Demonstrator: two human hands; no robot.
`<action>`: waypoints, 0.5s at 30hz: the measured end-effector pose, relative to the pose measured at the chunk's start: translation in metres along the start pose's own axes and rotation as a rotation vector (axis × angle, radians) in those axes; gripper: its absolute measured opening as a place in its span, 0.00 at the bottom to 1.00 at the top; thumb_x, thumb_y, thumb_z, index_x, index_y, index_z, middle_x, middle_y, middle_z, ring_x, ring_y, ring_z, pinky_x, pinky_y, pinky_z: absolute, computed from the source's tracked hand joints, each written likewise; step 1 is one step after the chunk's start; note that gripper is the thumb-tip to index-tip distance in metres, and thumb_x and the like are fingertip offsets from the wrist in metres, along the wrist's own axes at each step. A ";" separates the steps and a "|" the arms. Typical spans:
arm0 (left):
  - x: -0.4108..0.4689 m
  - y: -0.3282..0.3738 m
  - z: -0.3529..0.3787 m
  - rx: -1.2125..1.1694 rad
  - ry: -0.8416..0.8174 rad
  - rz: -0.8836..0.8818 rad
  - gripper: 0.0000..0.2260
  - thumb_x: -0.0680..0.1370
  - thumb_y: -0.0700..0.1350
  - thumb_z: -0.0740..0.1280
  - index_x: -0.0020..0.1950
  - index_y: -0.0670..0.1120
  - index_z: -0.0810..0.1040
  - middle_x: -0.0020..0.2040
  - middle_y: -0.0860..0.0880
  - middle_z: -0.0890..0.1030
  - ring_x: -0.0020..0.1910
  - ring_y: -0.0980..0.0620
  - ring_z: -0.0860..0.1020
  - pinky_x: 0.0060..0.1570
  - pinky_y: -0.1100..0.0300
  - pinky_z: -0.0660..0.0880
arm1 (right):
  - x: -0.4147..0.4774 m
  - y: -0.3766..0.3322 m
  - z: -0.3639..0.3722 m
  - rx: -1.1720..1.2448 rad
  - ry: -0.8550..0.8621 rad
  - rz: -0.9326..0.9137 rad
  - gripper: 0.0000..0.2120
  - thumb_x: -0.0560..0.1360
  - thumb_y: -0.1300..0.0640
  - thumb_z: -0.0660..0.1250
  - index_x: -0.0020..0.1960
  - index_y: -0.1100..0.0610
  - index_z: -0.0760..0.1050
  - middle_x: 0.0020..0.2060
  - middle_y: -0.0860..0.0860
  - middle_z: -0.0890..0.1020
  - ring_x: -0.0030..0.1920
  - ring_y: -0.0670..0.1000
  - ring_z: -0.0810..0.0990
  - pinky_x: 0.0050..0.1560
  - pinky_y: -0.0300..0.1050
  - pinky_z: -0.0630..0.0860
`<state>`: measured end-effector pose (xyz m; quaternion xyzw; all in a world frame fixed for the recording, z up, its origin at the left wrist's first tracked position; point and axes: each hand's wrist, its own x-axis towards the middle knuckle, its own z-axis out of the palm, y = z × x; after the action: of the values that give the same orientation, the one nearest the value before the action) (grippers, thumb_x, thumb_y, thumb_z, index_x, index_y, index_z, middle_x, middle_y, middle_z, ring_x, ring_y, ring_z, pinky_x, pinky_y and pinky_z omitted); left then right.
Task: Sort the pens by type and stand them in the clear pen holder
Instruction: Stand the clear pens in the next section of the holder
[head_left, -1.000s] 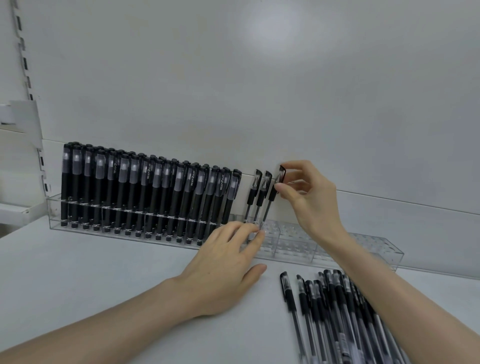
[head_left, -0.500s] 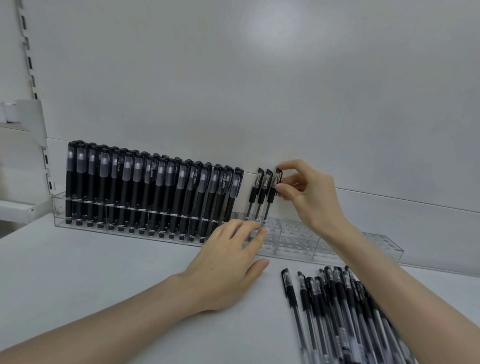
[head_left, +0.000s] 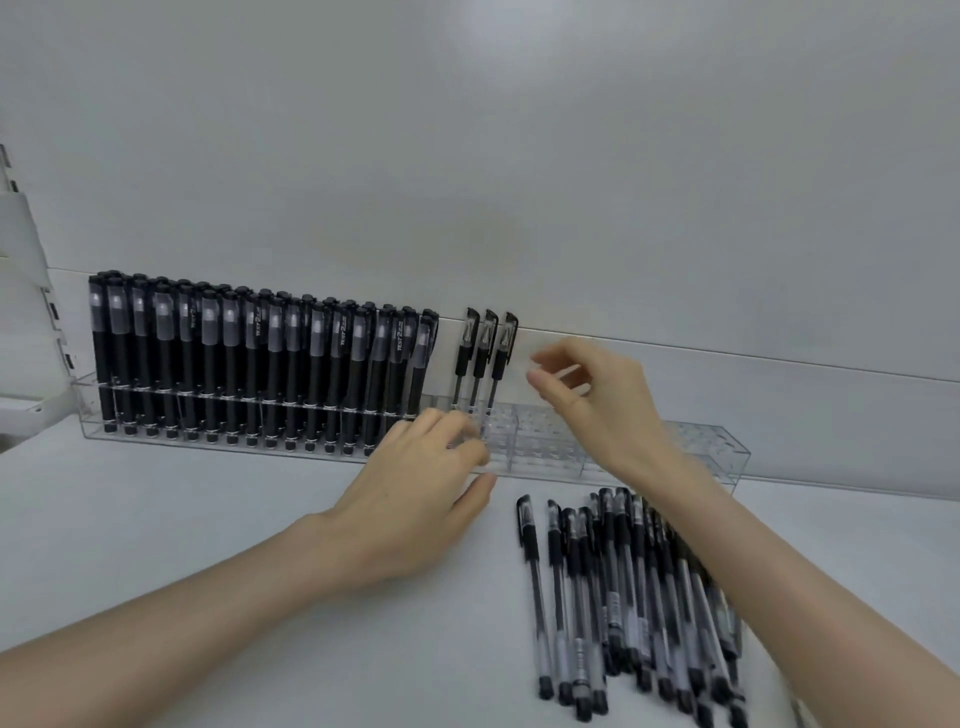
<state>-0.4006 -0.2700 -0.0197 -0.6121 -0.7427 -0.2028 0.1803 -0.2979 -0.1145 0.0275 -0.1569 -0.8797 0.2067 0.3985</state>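
A long clear pen holder (head_left: 691, 447) stands against the back wall. Its left part is filled with several thick black pens (head_left: 249, 364). Three slim clear-barrelled pens (head_left: 483, 358) stand upright just right of them. My left hand (head_left: 415, 499) rests flat against the holder's front, fingers on its edge below the slim pens. My right hand (head_left: 597, 395) hovers just right of the third slim pen, fingers loosely curled, holding nothing. A pile of several slim pens (head_left: 623, 592) lies on the table in front of the holder's right part.
The white table (head_left: 182, 530) stretches left of my arms. A white wall (head_left: 519, 156) rises directly behind the holder. A white shelf bracket (head_left: 31, 291) sticks out at the far left edge.
My right hand has let go of the third slim pen, which now stands in the holder, and has drawn back to the right. My left hand stays on the holder.
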 end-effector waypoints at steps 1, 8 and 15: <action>0.000 0.009 -0.002 -0.041 -0.045 -0.057 0.17 0.80 0.55 0.53 0.53 0.50 0.78 0.54 0.54 0.76 0.54 0.52 0.74 0.54 0.57 0.70 | -0.007 0.002 -0.006 -0.026 -0.029 0.004 0.06 0.76 0.57 0.68 0.51 0.57 0.79 0.41 0.46 0.80 0.39 0.40 0.77 0.41 0.28 0.73; -0.017 0.087 0.004 -0.185 -0.195 -0.388 0.22 0.76 0.65 0.55 0.61 0.52 0.70 0.57 0.56 0.73 0.55 0.57 0.70 0.56 0.59 0.70 | -0.058 0.030 -0.049 -0.123 -0.400 0.026 0.12 0.79 0.51 0.62 0.58 0.54 0.77 0.55 0.48 0.80 0.54 0.45 0.77 0.56 0.39 0.72; -0.009 0.114 0.015 -0.363 -0.197 -0.684 0.25 0.73 0.60 0.67 0.62 0.45 0.68 0.54 0.51 0.71 0.50 0.53 0.74 0.50 0.60 0.71 | -0.088 0.052 -0.056 -0.160 -0.618 -0.057 0.22 0.80 0.44 0.56 0.70 0.52 0.68 0.66 0.47 0.74 0.67 0.50 0.71 0.66 0.48 0.66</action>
<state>-0.2869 -0.2506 -0.0276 -0.3677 -0.8696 -0.3194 -0.0807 -0.1937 -0.0944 -0.0204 -0.0930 -0.9766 0.1635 0.1044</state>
